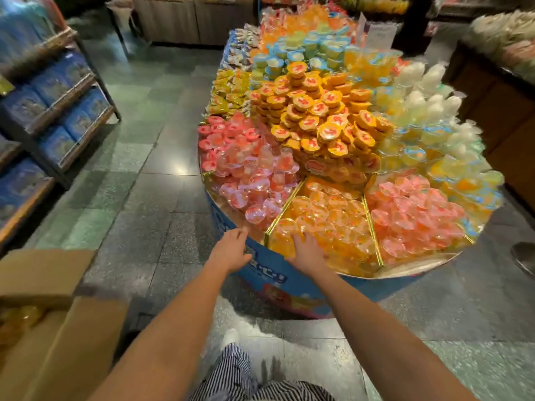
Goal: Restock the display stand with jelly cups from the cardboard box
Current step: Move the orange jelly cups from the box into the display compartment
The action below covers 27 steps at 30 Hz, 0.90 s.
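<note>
- right hand [307, 253] lies on the orange cups [333, 215] in the middle front bin of the stand [362, 286]; fingers spread and slack over the lids, gripping none that shows.
- left hand [231, 250] is at the stand's rim, just left of that bin; fingers loosely bent, nothing seen in them.
- box [72, 328] sits low and left, beside the left forearm, well apart from both hands; orange stock [21, 316] shows inside.
- judgement: supply lies back and left of the fingers, so the left hand is nearer for the next fetch. the bin looks near full.
</note>
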Tool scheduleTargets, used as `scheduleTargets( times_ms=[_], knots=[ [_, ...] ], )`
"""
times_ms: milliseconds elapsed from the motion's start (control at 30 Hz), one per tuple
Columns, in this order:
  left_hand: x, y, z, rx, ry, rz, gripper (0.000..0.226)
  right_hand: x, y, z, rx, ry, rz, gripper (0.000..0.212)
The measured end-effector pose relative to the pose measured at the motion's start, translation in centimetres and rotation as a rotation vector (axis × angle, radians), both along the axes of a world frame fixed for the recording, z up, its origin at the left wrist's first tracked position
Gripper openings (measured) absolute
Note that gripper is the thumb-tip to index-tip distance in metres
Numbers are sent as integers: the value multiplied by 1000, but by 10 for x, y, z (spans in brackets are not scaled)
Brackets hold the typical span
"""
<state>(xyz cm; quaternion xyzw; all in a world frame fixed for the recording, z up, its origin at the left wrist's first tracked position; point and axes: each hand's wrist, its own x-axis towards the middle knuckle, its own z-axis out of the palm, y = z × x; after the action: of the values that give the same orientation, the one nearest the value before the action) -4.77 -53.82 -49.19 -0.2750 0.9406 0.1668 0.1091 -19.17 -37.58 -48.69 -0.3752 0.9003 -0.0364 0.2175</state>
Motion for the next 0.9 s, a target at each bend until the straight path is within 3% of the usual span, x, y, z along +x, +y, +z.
scheduleTargets(
  times_ms=[333,633,900],
  knots=[
    [187,-51,6,137,7,408,71,141,-115,-5,24,-14,309,72],
    [416,-119,-9,145,-22,742,58,328,-237,-17,87,-120,518,68],
    [573,-139,-43,193,-94,984,67,470,-317,-45,130,-149,751,64]
  ],
)
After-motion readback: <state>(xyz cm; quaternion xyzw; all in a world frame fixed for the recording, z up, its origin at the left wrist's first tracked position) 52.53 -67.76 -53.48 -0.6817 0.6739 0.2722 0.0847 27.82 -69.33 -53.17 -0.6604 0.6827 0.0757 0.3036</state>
